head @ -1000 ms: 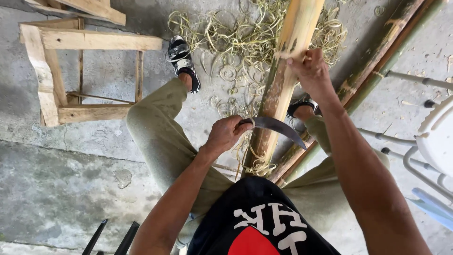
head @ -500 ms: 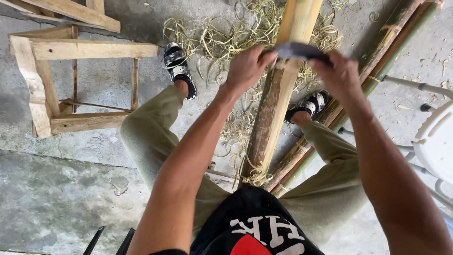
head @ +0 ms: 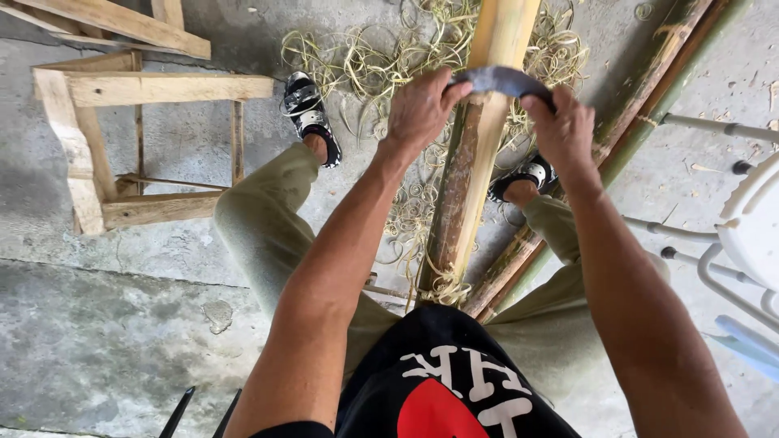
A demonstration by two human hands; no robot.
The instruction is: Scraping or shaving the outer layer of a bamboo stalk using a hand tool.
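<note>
A red shape with white lettering sits on the front of the person's black shirt (head: pixel 454 381), low in view. Both arms stretch forward over the knees. The left hand (head: pixel 420 109) is closed around one end of a curved grey blade (head: pixel 505 79), and the right hand (head: pixel 561 130) is clenched on the other end. The blade lies crosswise on a long bamboo pole (head: pixel 479 154) that slants up between the sandalled feet, with pale shavings (head: pixel 381 57) strewn on the concrete beyond.
</note>
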